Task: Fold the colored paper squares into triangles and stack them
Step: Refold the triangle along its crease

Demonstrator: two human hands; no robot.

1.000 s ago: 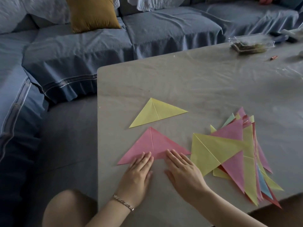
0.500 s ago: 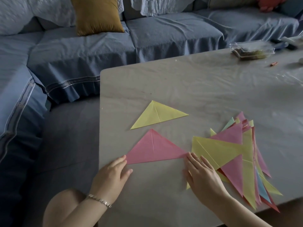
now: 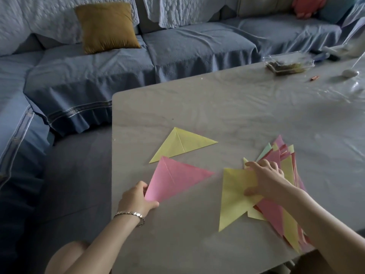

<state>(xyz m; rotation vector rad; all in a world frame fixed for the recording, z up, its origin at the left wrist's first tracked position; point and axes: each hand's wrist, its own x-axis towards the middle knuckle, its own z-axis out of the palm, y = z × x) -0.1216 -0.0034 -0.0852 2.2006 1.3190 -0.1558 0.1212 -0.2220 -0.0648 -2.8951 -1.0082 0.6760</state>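
Pink paper first: a pink triangle (image 3: 173, 180), already folded and showing a crease down its middle, is pinched at its near left corner by the left hand (image 3: 136, 200), thumb on top and fingers beneath. It looks tilted up off the grey table (image 3: 217, 107), and its far tip just laps the lower edge of a yellow triangle (image 3: 183, 145), which lies flat by itself further out. That one is folded too, so I count two finished pieces, close together but not squared into a stack.

The hands are well apart. The right hand (image 3: 266, 180) is over on the fanned pile (image 3: 276, 220) of pink, yellow and pale green paper at the table's right side. Its thumb lies on the top yellow sheet (image 3: 235, 196) and its fingers bend over the sheet's far edge; whether it pinches or only presses, I cannot tell.

To my eye the work is early. The pink piece is about to join the yellow one, and the top sheet looks next in line. The pile is thick, with many sheets left; how many, I couldn't say.

Behind the table runs a blue sofa (image 3: 177, 46) with a mustard cushion (image 3: 106, 26).
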